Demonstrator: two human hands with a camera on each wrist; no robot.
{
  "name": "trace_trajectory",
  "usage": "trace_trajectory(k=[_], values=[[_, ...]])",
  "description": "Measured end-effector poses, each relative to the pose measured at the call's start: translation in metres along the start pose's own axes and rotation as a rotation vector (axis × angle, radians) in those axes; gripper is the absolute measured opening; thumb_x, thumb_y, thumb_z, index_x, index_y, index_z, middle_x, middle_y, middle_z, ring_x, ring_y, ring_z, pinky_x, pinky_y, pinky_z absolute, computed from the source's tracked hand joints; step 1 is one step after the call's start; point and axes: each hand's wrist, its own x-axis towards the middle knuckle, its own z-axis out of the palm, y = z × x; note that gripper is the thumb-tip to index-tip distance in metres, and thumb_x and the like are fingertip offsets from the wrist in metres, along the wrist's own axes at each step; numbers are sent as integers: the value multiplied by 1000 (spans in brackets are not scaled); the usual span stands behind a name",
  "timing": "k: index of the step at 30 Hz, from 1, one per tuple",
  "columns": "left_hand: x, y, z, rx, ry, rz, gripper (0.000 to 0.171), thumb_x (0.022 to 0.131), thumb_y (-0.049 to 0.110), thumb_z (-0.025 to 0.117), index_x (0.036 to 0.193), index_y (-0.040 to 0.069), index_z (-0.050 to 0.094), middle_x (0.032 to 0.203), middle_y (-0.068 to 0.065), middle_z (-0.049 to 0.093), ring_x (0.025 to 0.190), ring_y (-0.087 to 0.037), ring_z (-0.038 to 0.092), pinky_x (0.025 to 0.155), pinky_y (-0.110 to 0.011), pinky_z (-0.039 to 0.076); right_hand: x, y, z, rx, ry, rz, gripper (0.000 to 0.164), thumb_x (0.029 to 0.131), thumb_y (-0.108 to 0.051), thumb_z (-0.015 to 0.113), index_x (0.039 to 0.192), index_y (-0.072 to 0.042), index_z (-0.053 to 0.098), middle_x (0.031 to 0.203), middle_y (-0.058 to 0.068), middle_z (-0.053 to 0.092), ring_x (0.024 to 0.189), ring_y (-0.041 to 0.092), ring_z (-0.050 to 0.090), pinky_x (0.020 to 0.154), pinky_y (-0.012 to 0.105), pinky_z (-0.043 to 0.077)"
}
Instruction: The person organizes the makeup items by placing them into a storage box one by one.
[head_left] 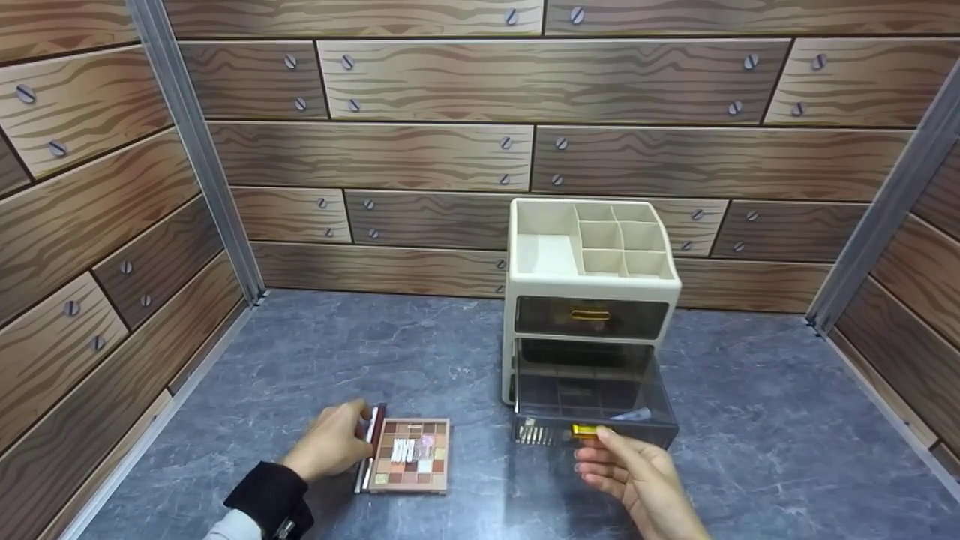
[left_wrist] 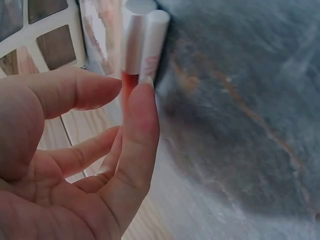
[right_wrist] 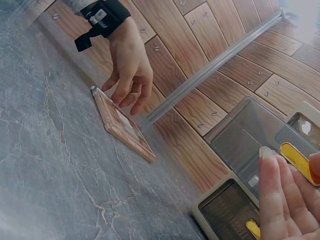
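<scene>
In the head view my left hand [head_left: 335, 441] is at the left edge of an eyeshadow palette [head_left: 411, 456]. Two slim lip gloss tubes [left_wrist: 138, 42] with pale caps lie side by side along that edge; thumb and index finger bend around them with a gap between the tips. Whether the fingertips touch the tubes is hard to see. My right hand [head_left: 637, 472] pinches the gold handle [head_left: 584, 430] of a smoky clear drawer [head_left: 592, 390]. That lower drawer stands pulled out from a cream cosmetics organizer [head_left: 592, 283], with several small items visible inside.
The organizer's upper drawer [head_left: 555, 317] is closed, and its top has several compartments. A grey marbled table [head_left: 360, 337] lies beneath everything. Wood-patterned walls [head_left: 420, 154] enclose the back and sides, joined by metal corner strips [head_left: 196, 142].
</scene>
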Motion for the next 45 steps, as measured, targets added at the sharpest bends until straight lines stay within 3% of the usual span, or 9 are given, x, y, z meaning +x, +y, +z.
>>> trace_trajectory(k=[8, 19, 28, 35, 41, 45], values=[[2, -3, 5, -9, -11, -76, 25, 81, 5, 77, 102, 3, 65, 80, -5, 61, 74, -21, 59, 63, -38, 52, -1, 1, 0, 10, 1, 5, 29, 111, -23, 54, 105, -4, 74, 91, 5, 78, 83, 15, 76, 81, 27, 63], [1, -6, 6, -17, 14, -77, 23, 71, -5, 75, 85, 4, 60, 75, -6, 59, 70, -22, 59, 58, -34, 52, -1, 2, -1, 13, 3, 6, 29, 110, -24, 54, 106, -2, 74, 91, 5, 78, 84, 15, 76, 82, 27, 63], [3, -11, 8, -16, 6, -170, 23, 75, 1, 76, 71, 6, 54, 69, -9, 59, 50, -18, 60, 42, -28, 53, 0, 3, 1, 6, -22, -17, 30, 111, -23, 53, 105, -3, 75, 92, 5, 78, 84, 15, 76, 82, 27, 63], [2, -11, 6, -67, -12, -212, 27, 78, 1, 74, 65, 7, 52, 65, -8, 59, 49, -18, 62, 44, -29, 56, 0, 3, 3, 9, -40, -25, 30, 111, -21, 53, 104, -5, 76, 91, 5, 78, 84, 15, 76, 81, 26, 63], [4, -7, -4, -115, -13, -219, 39, 79, 2, 73, 55, 15, 45, 51, 3, 44, 47, -20, 64, 46, -30, 57, 0, 3, 3, 11, -18, -37, 29, 110, -20, 53, 104, -4, 76, 90, 6, 78, 82, 15, 76, 80, 26, 63], [4, -4, -10, -178, -27, -212, 40, 81, 2, 73, 56, 16, 45, 52, 4, 43, 50, -22, 67, 52, -34, 60, 0, 3, 2, 11, -10, -40, 29, 110, -20, 53, 105, -4, 76, 90, 6, 77, 82, 15, 76, 80, 26, 63]])
